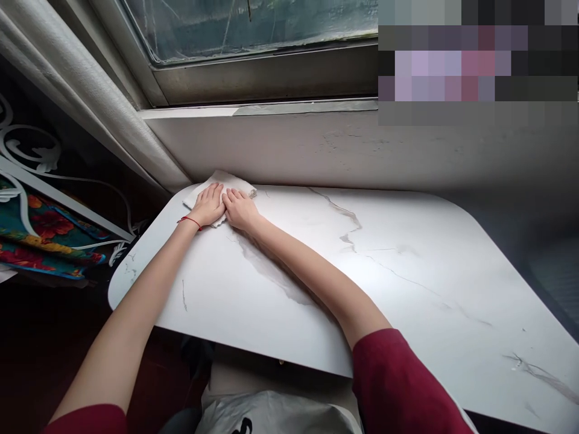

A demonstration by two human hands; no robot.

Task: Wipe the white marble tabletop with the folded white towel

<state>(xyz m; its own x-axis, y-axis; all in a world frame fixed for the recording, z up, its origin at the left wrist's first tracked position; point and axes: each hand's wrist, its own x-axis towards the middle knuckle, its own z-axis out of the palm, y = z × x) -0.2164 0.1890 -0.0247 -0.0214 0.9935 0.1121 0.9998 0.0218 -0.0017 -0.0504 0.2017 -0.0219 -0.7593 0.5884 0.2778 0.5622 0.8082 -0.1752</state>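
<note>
A thin white cloth [224,179] lies spread at the far left corner of the white marble-patterned table [289,265]. My left hand [208,205] rests flat on it, fingers stretched forward, with a red string around the wrist. Close beside it, my right hand [240,209] presses on the cloth too, its fingers extended and slightly bent. Neither hand is wrapped around the cloth. Part of the cloth is hidden beneath both palms, and its edges stick out around them.
A wall [280,144] and a window frame [271,75] rise behind the table. To the left are a pale curtain [94,96] and a white scrolled metal frame [67,196] with flowered fabric [49,235]. A pale bag-like item [275,413] sits below the front edge.
</note>
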